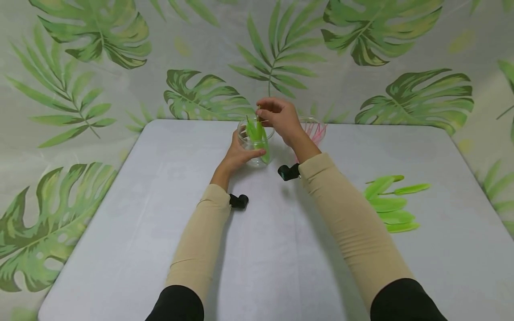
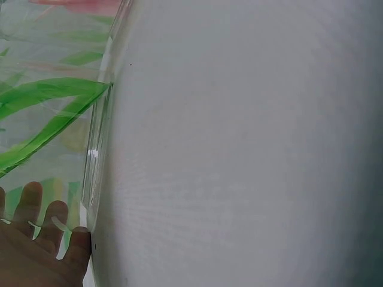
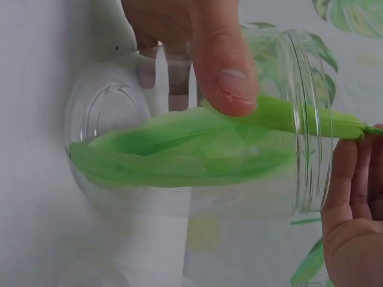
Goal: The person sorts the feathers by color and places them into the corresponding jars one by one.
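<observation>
Clear jar, head view: the jar (image 1: 242,129) stands upright toward the far edge of the table (image 1: 265,240), between both hands; presumably placed where each can reach it.
Left hand, head view: the left hand (image 1: 239,154) is wrapped around the jar's side, thumb across the near wall; likely a brace against tipping.
Right hand, head view: the right hand (image 1: 283,118) is above the mouth, thumb and fingers brought together on a thin stem.
Green leaves, head view: a cluster of artificial leaves (image 1: 257,132) stands in the jar, some stem ends above the rim.
Loose leaves, head view: more of the same, the loose leaves (image 1: 388,205) lie roughly fanned at right, beyond the right forearm.
Second jar, head view: partly behind the right hand, a second jar (image 1: 323,127) contains pink strands (image 1: 316,133); apparently kept separate by kind.
Jar base, left wrist view: leaf blades converge to a point at the base; left fingers curl along the wall. Right hand not identifiable here.
Jar mouth, right wrist view: left thumb presses the wall, fingers visible through it. A narrow, rolled leaf (image 3: 335,124) passes through the mouth, stem end at the right fingers; held there, probably, to spare the blade.
</observation>
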Action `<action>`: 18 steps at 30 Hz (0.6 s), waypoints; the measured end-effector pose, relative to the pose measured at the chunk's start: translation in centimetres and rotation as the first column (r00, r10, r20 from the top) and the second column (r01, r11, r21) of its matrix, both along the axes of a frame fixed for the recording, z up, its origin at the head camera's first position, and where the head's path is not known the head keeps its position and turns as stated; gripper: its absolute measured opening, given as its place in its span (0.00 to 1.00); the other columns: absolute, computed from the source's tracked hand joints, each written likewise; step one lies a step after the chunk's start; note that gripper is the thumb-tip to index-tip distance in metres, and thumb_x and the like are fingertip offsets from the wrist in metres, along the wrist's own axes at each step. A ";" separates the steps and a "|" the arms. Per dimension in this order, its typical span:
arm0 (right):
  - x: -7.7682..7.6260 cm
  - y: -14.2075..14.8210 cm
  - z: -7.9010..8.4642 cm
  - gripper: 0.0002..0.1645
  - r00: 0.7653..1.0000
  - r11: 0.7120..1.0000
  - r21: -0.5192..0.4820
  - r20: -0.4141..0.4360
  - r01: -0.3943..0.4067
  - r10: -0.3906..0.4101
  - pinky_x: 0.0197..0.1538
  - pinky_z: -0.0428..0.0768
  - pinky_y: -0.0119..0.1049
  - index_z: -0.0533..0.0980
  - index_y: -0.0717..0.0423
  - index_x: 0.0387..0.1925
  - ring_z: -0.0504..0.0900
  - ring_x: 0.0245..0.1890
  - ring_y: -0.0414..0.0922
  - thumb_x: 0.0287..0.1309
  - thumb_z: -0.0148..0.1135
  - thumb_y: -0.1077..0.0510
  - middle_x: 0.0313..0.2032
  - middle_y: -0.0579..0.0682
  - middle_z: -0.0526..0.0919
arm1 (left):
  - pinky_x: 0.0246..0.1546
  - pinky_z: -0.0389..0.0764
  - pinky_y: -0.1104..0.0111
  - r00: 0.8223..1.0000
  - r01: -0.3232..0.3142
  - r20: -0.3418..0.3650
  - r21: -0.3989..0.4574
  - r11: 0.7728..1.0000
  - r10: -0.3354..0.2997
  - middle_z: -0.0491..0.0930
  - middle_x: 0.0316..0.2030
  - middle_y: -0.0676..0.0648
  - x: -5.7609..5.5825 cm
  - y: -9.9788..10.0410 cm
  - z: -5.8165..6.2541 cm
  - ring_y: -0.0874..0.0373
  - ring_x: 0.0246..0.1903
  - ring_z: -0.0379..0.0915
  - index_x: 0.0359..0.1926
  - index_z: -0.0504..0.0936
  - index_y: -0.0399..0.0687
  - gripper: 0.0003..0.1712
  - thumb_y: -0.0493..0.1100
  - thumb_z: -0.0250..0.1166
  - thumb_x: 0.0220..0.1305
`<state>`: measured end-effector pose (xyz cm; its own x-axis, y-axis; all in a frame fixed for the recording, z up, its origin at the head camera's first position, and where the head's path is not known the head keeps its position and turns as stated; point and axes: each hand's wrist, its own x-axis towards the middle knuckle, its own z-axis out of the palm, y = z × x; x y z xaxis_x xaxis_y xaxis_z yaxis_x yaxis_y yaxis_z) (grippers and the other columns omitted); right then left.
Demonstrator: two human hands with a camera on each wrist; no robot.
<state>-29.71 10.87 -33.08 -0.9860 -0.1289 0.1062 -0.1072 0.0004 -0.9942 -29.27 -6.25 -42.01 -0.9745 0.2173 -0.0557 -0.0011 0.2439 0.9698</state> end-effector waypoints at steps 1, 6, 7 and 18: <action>0.0 0.0 0.0 0.14 1.000 1.000 0.001 0.002 0.000 0.000 0.51 0.84 0.38 0.80 0.55 0.52 0.83 0.39 0.41 0.65 0.64 0.60 0.40 0.43 0.82 | 0.75 0.55 0.52 1.000 -0.001 0.001 0.000 1.000 0.001 0.57 0.74 0.44 0.0 0.0 0.0 0.49 0.74 0.54 0.77 0.42 0.57 0.63 0.48 0.77 0.50; 0.1 -0.2 0.0 0.14 1.000 1.000 0.017 0.000 -0.002 0.002 0.47 0.84 0.35 0.80 0.56 0.51 0.82 0.37 0.40 0.65 0.63 0.60 0.39 0.43 0.82 | 0.76 0.53 0.52 0.999 0.014 0.034 0.016 1.000 -0.014 0.56 0.75 0.43 0.8 0.2 1.6 0.48 0.75 0.52 0.77 0.42 0.54 0.62 0.44 0.76 0.51; 0.1 -0.2 0.0 0.14 1.000 1.000 0.016 0.000 -0.003 0.003 0.46 0.84 0.34 0.80 0.56 0.51 0.82 0.37 0.40 0.65 0.63 0.60 0.39 0.43 0.81 | 0.76 0.53 0.52 0.999 0.016 0.040 0.020 1.000 -0.017 0.55 0.75 0.42 1.1 0.2 2.0 0.48 0.75 0.52 0.77 0.43 0.53 0.62 0.43 0.76 0.51; 0.3 0.0 -0.1 0.20 0.998 0.996 0.078 -0.032 -0.051 0.053 0.62 0.79 0.40 0.78 0.53 0.59 0.80 0.58 0.45 0.67 0.61 0.60 0.58 0.52 0.81 | 0.76 0.55 0.53 1.000 -0.006 0.023 -0.006 1.000 0.006 0.56 0.74 0.44 -0.1 0.0 0.0 0.51 0.74 0.53 0.77 0.42 0.58 0.63 0.48 0.77 0.51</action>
